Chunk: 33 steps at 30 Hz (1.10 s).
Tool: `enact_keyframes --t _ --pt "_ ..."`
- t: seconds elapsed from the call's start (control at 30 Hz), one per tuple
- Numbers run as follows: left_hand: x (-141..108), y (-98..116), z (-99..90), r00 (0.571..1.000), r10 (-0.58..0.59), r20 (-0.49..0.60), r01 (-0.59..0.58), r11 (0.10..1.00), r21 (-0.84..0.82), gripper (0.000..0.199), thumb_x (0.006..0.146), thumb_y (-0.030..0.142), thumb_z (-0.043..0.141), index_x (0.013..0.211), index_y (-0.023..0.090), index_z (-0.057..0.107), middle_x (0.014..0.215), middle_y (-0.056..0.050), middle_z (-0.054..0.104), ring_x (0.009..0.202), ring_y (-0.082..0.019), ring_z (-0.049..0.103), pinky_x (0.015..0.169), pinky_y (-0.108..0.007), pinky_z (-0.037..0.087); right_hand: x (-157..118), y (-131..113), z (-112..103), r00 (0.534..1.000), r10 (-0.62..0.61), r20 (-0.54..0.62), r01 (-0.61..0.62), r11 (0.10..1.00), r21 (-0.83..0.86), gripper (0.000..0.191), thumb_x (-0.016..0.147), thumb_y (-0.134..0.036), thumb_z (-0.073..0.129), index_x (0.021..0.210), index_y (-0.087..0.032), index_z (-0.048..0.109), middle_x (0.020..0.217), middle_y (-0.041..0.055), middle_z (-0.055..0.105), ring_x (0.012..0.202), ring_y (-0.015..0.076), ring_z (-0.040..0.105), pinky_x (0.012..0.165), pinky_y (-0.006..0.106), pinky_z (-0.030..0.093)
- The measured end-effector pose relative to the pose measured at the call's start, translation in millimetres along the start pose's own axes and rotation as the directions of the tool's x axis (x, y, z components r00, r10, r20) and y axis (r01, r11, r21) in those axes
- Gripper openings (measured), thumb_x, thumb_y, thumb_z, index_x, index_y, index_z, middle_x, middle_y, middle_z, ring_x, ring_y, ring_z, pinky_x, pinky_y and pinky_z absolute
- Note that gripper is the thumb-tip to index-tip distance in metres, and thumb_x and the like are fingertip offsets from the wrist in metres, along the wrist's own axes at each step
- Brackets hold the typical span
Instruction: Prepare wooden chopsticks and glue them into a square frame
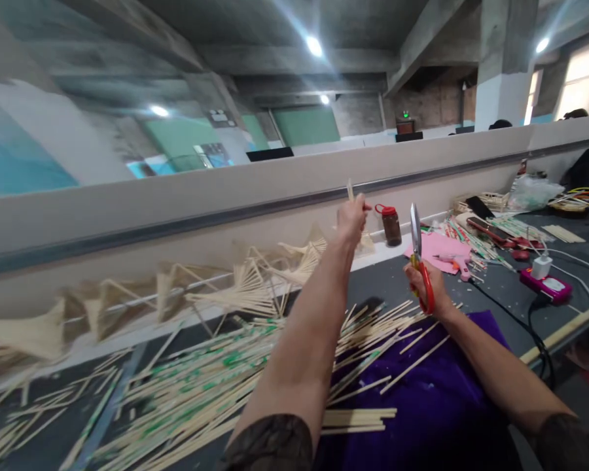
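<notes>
My left hand (353, 217) is raised toward the low wall, its fingers closed around a short bundle of thin wooden sticks (350, 190) whose ends poke up above it. Scissors with red handles (428, 291) are in my right hand (434, 288), closed around the handles with the blades pointing up. Below both hands, many loose wooden sticks (196, 386), some with green marks, lie across the dark table and a purple cloth (412, 399). Fan-shaped stick structures (243, 288) stand along the wall behind my left forearm.
A brown jar with a red lid (391, 229) stands against the wall. To the right are a pink sheet (439, 250), a pink glue gun (454, 260), a magenta power strip (544, 285) with cables, a plastic bag (535, 191) and more sticks. Part of another person's hand shows at the right edge.
</notes>
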State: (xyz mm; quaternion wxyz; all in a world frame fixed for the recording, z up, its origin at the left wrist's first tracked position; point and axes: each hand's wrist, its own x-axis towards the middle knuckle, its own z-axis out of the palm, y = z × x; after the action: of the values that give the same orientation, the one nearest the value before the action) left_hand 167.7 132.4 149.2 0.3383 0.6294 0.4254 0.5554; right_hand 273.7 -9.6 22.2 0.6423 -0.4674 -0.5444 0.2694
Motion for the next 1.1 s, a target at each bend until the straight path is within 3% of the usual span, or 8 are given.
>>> enact_keyframes --t 0.1,0.17,0.3,0.47,0.57,0.77,0.93,1.1 --pt "-24.3 4.1 -6.9 0.968 -0.207 0.143 0.214 0.976 -0.032 0.037 0.087 0.040 0.051 0.059 0.016 0.055 0.036 0.007 0.027 0.031 -0.006 0.019 0.037 -0.022 0.012 3.9 -0.1 -4.2 0.999 0.052 0.001 -0.052 0.999 -0.011 0.034 0.073 -0.053 0.056 0.074 -0.019 0.054 0.055 -0.0046 0.047 0.050 0.0102 0.044 0.052 0.024 0.039" --pt "-66.1 -9.6 -11.0 0.876 -0.302 0.375 0.317 0.948 0.021 0.034 0.083 0.042 0.058 0.062 0.015 0.059 0.034 0.006 0.028 0.030 -0.006 0.020 0.036 -0.021 0.010 7.6 1.8 -6.5 0.997 0.070 0.013 -0.070 0.997 0.015 0.032 0.067 -0.046 0.062 0.082 -0.019 0.056 0.060 -0.0048 0.049 0.053 0.0103 0.045 0.053 0.024 0.039" --pt "-145.2 -40.8 -35.0 0.726 -0.457 0.514 0.505 0.861 0.052 0.040 0.073 0.049 0.068 0.056 0.015 0.057 0.033 0.006 0.031 0.028 -0.004 0.020 0.032 -0.020 0.008 9.0 -1.9 -9.6 0.993 0.062 0.100 -0.077 0.986 0.149 0.033 0.063 -0.038 0.063 0.088 -0.018 0.055 0.067 -0.0043 0.052 0.056 0.0100 0.047 0.056 0.025 0.040" --pt "-169.6 -47.7 -61.3 0.585 -0.495 0.642 0.707 0.699 -0.106 0.041 0.070 0.051 0.071 0.058 0.015 0.055 0.033 0.010 0.024 0.028 -0.002 0.015 0.030 -0.015 0.009 0.8 -11.5 -4.6 0.976 0.065 0.210 -0.103 0.979 0.177 0.028 0.062 -0.033 0.064 0.083 -0.017 0.055 0.068 -0.0035 0.053 0.057 0.0097 0.049 0.056 0.025 0.040" --pt "-168.3 -44.9 -57.8 0.693 -0.433 0.577 0.669 0.685 -0.289 0.043 0.076 0.052 0.066 0.059 0.016 0.052 0.033 0.010 0.025 0.027 -0.003 0.017 0.029 -0.015 0.012 -3.4 -6.2 3.1 0.953 0.089 0.289 -0.129 0.984 0.121 0.027 0.062 -0.032 0.065 0.082 -0.016 0.057 0.067 -0.0039 0.053 0.055 0.0087 0.046 0.053 0.024 0.039" --pt "-131.6 -39.9 -41.8 0.953 -0.276 0.126 0.298 0.776 -0.555 0.047 0.081 0.055 0.059 0.056 0.017 0.045 0.034 0.010 0.026 0.028 -0.003 0.019 0.032 -0.017 0.010 0.8 9.9 11.2 0.984 0.030 0.173 -0.039 0.998 0.049 0.022 0.063 -0.032 0.067 0.076 -0.017 0.058 0.065 -0.0034 0.052 0.058 0.0088 0.046 0.055 0.024 0.039" --pt "-93.0 -52.7 -7.8 0.986 -0.166 0.025 0.157 0.860 -0.485 0.049 0.084 0.053 0.055 0.052 0.017 0.045 0.035 0.009 0.026 0.029 -0.003 0.020 0.033 -0.020 0.009 7.3 2.7 0.6 0.998 -0.025 0.062 0.021 0.998 0.063 0.025 0.069 -0.038 0.066 0.077 -0.017 0.056 0.068 -0.0027 0.053 0.063 0.0091 0.048 0.058 0.024 0.040" --pt "-81.8 -102.1 35.9 0.987 -0.156 0.037 0.158 0.915 -0.370 0.048 0.087 0.050 0.050 0.052 0.017 0.046 0.036 0.008 0.029 0.031 -0.005 0.021 0.035 -0.021 0.013 12.6 -4.0 -7.2 0.999 0.013 0.034 -0.018 0.990 0.138 0.029 0.070 -0.043 0.066 0.074 -0.017 0.054 0.062 -0.0050 0.050 0.055 0.0074 0.045 0.054 0.023 0.039"
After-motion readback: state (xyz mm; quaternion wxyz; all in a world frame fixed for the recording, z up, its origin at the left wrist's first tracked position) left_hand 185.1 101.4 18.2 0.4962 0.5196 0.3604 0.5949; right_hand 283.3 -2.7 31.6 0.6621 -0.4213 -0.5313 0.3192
